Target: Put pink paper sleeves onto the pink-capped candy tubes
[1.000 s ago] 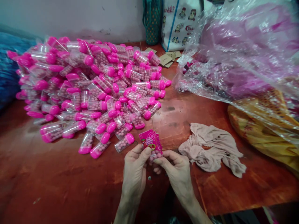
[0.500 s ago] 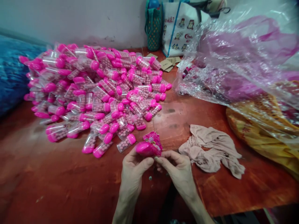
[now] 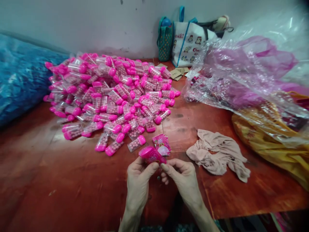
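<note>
Both hands hold one small candy tube with a pink cap, and a printed pink label shows on its side. My left hand is closed around the capped end. At the lower right end, my right hand pinches with thumb and fingertips close to the left thumb. Fingers cover much of the tube, so its contents are hidden. Just beyond the hands lie printed pink labels on the table. A single loose candy tube rests to their left, at the front of a big pile of similar tubes holding pink balls.
A crumpled beige cloth lies right of the hands on the red-brown table. Clear and purple plastic wrap spreads over a yellow bag. Cardboard pieces, a white tote and a blue bag are farther off.
The camera view has tilted up and shifted a little. Between my hands the tube has turned, so its printed label faces me more. Both hands keep their hold.
</note>
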`<action>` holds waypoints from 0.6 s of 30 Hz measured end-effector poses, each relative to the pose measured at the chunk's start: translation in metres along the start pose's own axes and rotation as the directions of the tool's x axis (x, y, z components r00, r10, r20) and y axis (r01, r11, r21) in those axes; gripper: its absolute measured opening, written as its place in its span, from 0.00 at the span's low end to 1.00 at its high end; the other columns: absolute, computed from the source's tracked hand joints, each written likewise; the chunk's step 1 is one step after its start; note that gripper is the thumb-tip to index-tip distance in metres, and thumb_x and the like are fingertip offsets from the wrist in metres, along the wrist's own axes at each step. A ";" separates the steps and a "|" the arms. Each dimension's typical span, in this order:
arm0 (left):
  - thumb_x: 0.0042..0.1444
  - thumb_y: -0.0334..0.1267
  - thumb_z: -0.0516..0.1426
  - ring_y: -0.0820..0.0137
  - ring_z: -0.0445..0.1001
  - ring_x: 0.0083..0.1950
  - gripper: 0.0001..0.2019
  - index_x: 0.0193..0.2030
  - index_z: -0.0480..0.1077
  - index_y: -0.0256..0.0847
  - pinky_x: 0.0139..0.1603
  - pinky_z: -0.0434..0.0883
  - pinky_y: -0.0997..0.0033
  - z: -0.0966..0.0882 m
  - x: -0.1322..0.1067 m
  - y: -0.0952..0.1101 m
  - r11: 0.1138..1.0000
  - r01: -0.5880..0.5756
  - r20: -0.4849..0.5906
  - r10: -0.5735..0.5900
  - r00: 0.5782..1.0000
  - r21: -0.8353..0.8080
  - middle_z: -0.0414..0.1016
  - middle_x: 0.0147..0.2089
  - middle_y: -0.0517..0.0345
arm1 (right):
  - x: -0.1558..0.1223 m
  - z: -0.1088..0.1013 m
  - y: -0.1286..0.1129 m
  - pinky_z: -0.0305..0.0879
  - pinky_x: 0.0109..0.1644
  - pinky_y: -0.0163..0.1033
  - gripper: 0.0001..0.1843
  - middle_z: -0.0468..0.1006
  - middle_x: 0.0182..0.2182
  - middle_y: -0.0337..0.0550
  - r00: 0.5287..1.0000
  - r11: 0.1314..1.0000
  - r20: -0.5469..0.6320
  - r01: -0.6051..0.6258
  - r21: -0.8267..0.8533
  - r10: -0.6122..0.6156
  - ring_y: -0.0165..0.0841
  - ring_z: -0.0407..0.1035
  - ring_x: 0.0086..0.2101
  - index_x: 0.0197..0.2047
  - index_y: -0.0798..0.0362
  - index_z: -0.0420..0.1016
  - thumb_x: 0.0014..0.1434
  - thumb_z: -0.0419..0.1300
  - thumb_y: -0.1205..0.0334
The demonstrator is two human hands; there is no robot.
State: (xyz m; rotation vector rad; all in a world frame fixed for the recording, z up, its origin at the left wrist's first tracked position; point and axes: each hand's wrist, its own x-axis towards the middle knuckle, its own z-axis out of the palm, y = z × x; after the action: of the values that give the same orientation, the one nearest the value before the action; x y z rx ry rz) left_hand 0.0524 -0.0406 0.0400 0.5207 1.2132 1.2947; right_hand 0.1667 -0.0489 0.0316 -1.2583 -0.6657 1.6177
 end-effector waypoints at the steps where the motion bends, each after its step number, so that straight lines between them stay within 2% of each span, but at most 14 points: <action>1: 0.41 0.27 0.62 0.75 0.70 0.26 0.07 0.30 0.73 0.37 0.30 0.68 0.78 0.000 -0.002 0.000 1.000 -0.004 -0.001 0.004 1.000 0.003 0.75 0.26 0.60 | -0.001 0.000 0.000 0.64 0.19 0.29 0.11 0.74 0.16 0.39 1.000 1.000 0.002 0.001 0.005 -0.001 0.25 0.67 0.16 0.26 0.59 0.75 0.47 0.65 0.58; 7: 0.42 0.28 0.62 0.75 0.71 0.27 0.06 0.30 0.73 0.39 0.33 0.68 0.77 -0.001 -0.007 0.000 0.999 0.002 0.010 -0.001 1.000 -0.039 0.75 0.26 0.61 | -0.007 0.003 0.000 0.63 0.20 0.29 0.12 0.73 0.15 0.38 1.000 1.000 0.012 0.003 -0.029 -0.002 0.25 0.65 0.16 0.25 0.58 0.73 0.47 0.64 0.57; 9: 0.41 0.29 0.62 0.73 0.72 0.30 0.07 0.31 0.74 0.38 0.36 0.68 0.75 -0.002 -0.007 0.003 0.998 0.006 -0.010 -0.007 1.000 -0.070 0.76 0.28 0.59 | -0.008 0.005 0.000 0.64 0.22 0.29 0.11 0.73 0.18 0.37 0.998 0.995 -0.022 0.063 -0.079 -0.065 0.25 0.66 0.19 0.26 0.57 0.72 0.47 0.65 0.57; 11: 0.40 0.30 0.63 0.70 0.73 0.35 0.10 0.33 0.75 0.37 0.40 0.68 0.72 -0.004 -0.006 0.007 0.996 0.006 -0.038 -0.009 0.999 -0.087 0.77 0.32 0.56 | -0.008 0.007 -0.001 0.64 0.24 0.29 0.12 0.73 0.22 0.37 0.989 0.984 -0.048 0.132 -0.122 -0.139 0.26 0.66 0.22 0.32 0.56 0.73 0.45 0.66 0.59; 14: 0.38 0.29 0.64 0.68 0.73 0.35 0.13 0.35 0.75 0.36 0.41 0.69 0.70 -0.005 -0.006 0.010 0.997 0.030 -0.045 -0.033 0.998 -0.069 0.77 0.33 0.54 | -0.008 0.011 -0.003 0.63 0.25 0.29 0.16 0.73 0.26 0.37 0.982 0.971 0.032 0.187 -0.152 -0.184 0.26 0.65 0.23 0.40 0.53 0.74 0.47 0.64 0.59; 18: 0.36 0.28 0.64 0.72 0.72 0.30 0.11 0.31 0.75 0.36 0.36 0.70 0.73 -0.005 -0.004 0.008 0.991 0.110 -0.034 -0.113 0.993 -0.080 0.76 0.29 0.57 | -0.009 0.010 -0.008 0.61 0.28 0.30 0.08 0.74 0.25 0.36 0.964 0.912 0.104 0.266 -0.313 -0.246 0.27 0.65 0.25 0.33 0.54 0.77 0.51 0.61 0.58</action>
State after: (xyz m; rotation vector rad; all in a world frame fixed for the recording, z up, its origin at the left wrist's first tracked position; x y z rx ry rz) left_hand 0.0447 -0.0440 0.0470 0.3679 1.2019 1.2558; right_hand 0.1601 -0.0526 0.0453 -1.2921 -1.1259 1.3690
